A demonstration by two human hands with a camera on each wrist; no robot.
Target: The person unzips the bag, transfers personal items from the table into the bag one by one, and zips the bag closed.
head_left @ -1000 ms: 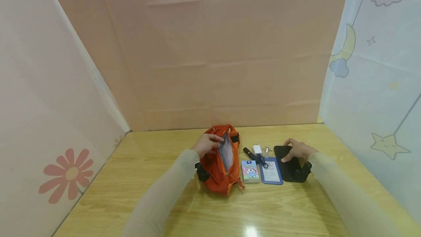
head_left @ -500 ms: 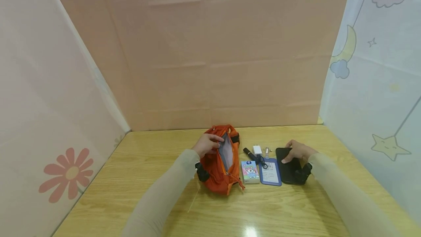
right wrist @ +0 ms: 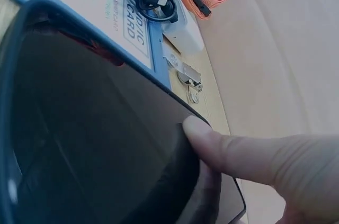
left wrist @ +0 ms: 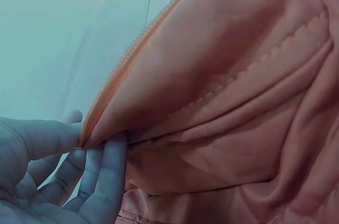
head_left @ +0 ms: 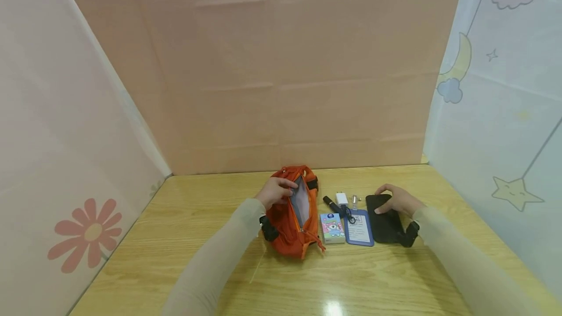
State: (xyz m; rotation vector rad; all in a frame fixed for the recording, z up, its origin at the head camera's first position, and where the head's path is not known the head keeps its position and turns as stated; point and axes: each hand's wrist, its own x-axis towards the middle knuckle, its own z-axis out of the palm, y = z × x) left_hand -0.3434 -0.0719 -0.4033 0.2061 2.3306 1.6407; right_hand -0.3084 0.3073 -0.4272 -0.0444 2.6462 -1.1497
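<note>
Left hand [head_left: 273, 193] pinches zip edge [left wrist: 117, 75] of orange bag [head_left: 286, 232]: soft, probably light. Right hand [head_left: 398, 201] touches black phone [head_left: 385, 228] on bench [head_left: 373, 279] beside blue badge [head_left: 359, 232]; whether fingers grip, cannot tell. Phone likely stiff, slick, fragile: take by long sides.

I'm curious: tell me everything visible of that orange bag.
The orange bag looks like soft, creased fabric and lies on the wooden table, its zip open to show a pale grey lining. A cord pull trails from the zip's near end; a black buckle sits toward the far end. The left hand pinches one edge of the opening.
</note>
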